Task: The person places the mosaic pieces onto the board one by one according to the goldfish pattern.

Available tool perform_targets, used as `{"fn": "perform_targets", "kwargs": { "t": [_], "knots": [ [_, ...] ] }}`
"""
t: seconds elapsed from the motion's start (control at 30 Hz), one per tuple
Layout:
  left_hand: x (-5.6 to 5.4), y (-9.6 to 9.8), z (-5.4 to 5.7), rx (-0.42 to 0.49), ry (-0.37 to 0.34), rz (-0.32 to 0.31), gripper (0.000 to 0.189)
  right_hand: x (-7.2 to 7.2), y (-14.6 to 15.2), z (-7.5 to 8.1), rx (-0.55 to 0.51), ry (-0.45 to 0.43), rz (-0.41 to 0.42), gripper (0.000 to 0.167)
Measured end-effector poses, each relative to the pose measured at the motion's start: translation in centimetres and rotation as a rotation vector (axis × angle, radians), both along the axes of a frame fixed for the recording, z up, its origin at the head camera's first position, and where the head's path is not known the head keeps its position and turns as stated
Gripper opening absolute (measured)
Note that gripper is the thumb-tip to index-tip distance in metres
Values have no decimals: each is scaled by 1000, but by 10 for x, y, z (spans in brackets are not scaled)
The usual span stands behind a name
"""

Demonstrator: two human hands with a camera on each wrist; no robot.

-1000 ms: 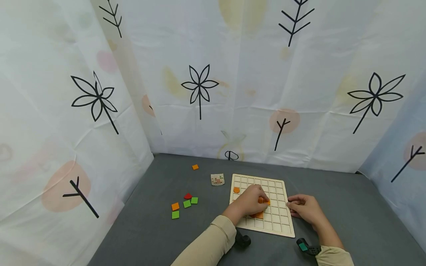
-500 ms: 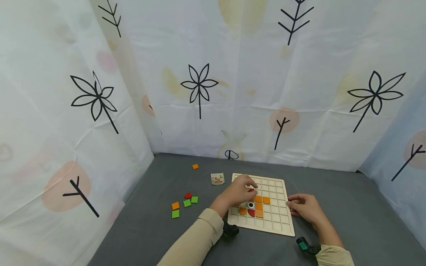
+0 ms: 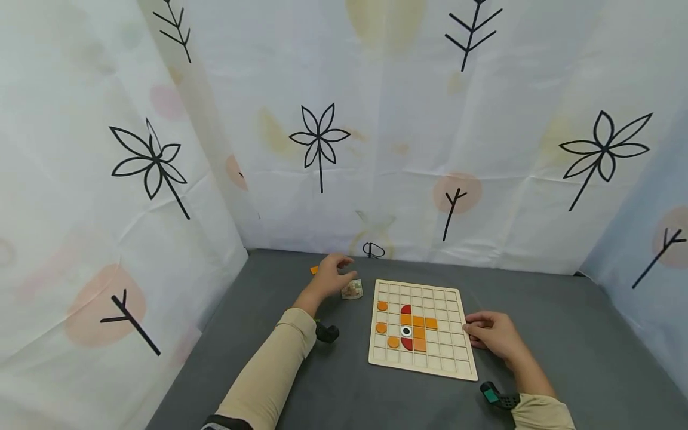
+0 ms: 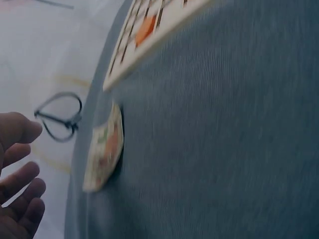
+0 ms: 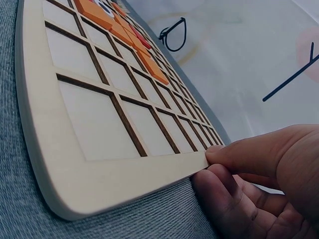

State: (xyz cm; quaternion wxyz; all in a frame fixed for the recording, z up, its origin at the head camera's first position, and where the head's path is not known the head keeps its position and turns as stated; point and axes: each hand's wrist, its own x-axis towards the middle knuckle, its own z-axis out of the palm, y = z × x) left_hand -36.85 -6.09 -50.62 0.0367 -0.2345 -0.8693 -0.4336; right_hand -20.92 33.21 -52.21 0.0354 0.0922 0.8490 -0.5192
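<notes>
My left hand point(image 3: 329, 279) hovers above the table, left of the board, with loosely bent fingers and nothing visible in them. Just beside it lies a small pattern card point(image 3: 352, 291), which also appears in the left wrist view. An orange square tile point(image 3: 314, 270) peeks out behind that hand. On the wooden grid board point(image 3: 448, 358) sit orange square tiles point(image 3: 419, 332), orange round tiles point(image 3: 393, 342), red quarter-round tiles point(image 3: 405, 309) and a white eye tile point(image 3: 406, 331). At the board's right edge my right hand point(image 3: 497, 337) pinches the rim between thumb and fingers.
A grey cloth point(image 3: 430, 406) covers the table. Patterned white curtains point(image 3: 398, 149) enclose its back and sides. Each wrist carries a black strap device point(image 3: 500, 397). My left forearm point(image 3: 263, 370) crosses the left part of the table and hides the loose tiles there.
My left hand has left the middle of the board and swung left and away, near the card. The tiles on the board are now uncovered. My right hand stays at the board's edge.
</notes>
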Motion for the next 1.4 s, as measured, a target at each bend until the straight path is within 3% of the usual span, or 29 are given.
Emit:
{"fn": "perform_targets", "kwargs": {
  "t": [0.13, 0.4, 0.6, 0.8, 1.2, 1.4],
  "knots": [
    [-15, -16, -11, -18, 43, 106, 34, -2, 1, 4, 9, -16, 3, 38],
    [-28, -35, -28, -85, 11, 289, 49, -3, -1, 2, 3, -43, -24, 39],
    [-36, -40, -32, -121, -57, 315, 57, -1, -3, 3, 4, -45, -34, 39],
    [-35, -44, -35, -189, -94, 340, 54, -1, -4, 4, 10, -40, -33, 38],
    [-32, -59, -36, -171, -51, 343, 48, -1, -5, 6, 14, -42, -29, 38],
    [-29, -65, -35, -174, -16, 349, 33, 0, -4, 6, 3, -46, -33, 38]
  ]
}}
